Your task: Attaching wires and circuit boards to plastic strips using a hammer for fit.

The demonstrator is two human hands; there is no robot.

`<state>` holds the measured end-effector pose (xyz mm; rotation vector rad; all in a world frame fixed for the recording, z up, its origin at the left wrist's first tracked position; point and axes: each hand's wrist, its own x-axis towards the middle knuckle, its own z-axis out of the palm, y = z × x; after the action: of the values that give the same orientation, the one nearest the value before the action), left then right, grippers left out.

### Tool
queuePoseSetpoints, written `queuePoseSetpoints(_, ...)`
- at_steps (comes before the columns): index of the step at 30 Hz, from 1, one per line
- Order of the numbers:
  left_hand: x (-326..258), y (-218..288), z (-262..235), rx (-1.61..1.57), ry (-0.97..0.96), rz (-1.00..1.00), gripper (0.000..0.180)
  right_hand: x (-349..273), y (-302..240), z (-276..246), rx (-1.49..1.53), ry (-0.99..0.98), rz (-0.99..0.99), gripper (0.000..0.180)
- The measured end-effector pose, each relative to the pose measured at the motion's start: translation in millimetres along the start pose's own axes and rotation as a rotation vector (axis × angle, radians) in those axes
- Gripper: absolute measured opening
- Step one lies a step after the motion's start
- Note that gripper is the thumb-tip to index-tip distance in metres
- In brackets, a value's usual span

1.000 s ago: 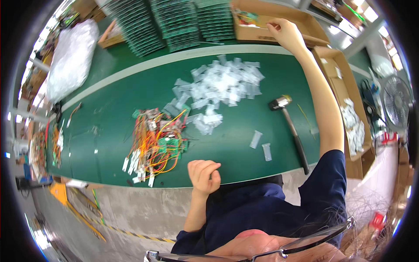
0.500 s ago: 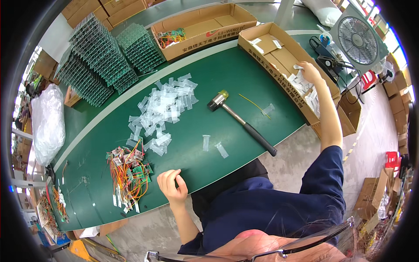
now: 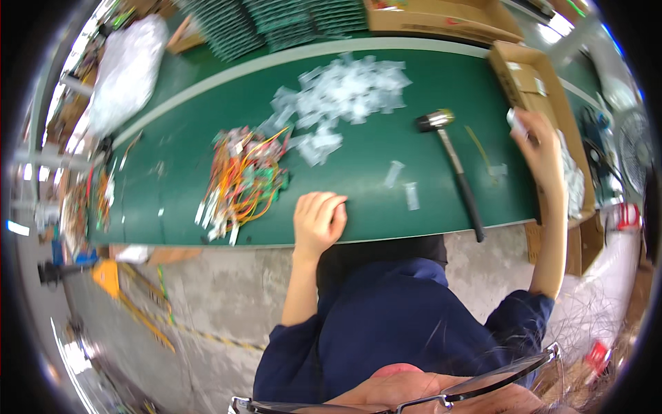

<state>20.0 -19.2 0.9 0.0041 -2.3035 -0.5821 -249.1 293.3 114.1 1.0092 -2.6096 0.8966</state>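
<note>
Small, white and flat-looking, a bit blurry: one little piece [image 3: 512, 119], pinched in the fingertips of the right hand [image 3: 541, 146]. Held up beside the left wall of a long brown cardboard box [image 3: 507, 74], at the right end of the table. Inside that box, a bunched-up heap of white pieces [image 3: 572, 183], too many to count.

Left hand [image 3: 318, 222] at the near edge of the smooth green table [image 3: 372, 207], fingers curled in loosely, thumb close by. Cannot tell about anything inside the curl.

On the table, one big messy pile of clear strips [image 3: 352, 90], thin, shiny plastic, too many to count. Two loose strips [image 3: 412, 196] well apart from the pile, near each other. One more single strip [image 3: 498, 170] by the end of one thin yellow wire [image 3: 477, 143]. One hammer [image 3: 452, 155] with a fat, round head, a metal neck and a black grip poking past the edge.

To the left, one tangle of wires [image 3: 243, 181], orange, red and yellow, with green bits and white ends. Farther back, three stacks of green boards [image 3: 279, 24], thin and flat, and one wrinkly white plastic bag [image 3: 129, 76].
</note>
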Motion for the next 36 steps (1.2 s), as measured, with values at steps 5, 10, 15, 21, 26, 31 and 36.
queuePoseSetpoints(5,-12.4,8.8,-10.8,0.006,0.028,-0.016,0.017,-61.2,-134.6,95.0,0.166,-0.268,-0.374,0.031)
queuePoseSetpoints(10,-44.7,-9.0,-59.9,0.305,0.216,-0.16,0.02,-87.4,-156.4,179.5,0.295,-0.2,-0.303,0.024)
queuePoseSetpoints(15,-93.6,-50.6,-120.6,0.557,0.269,-0.523,0.021,-90.2,-157.8,187.0,0.314,-0.196,-0.292,0.022)
queuePoseSetpoints(21,-98.4,-52.6,-124.5,0.521,0.074,-0.662,0.017,-89.5,-156.6,187.6,0.317,-0.216,-0.292,0.022)
queuePoseSetpoints(26,-87.3,-47.7,-134.2,0.587,-0.039,-0.595,0.009,-89.6,-155.9,187.2,0.321,-0.199,-0.291,0.023)
queuePoseSetpoints(31,-68.3,-32.2,-147.6,0.185,0.038,-0.852,0.005,-89.4,-156.7,186.9,0.327,-0.201,-0.286,0.023)
queuePoseSetpoints(36,-33.4,-28.1,-159.7,-0.314,0.179,-0.89,0.014,-88.7,-157.6,186.1,0.339,-0.194,-0.294,0.022)
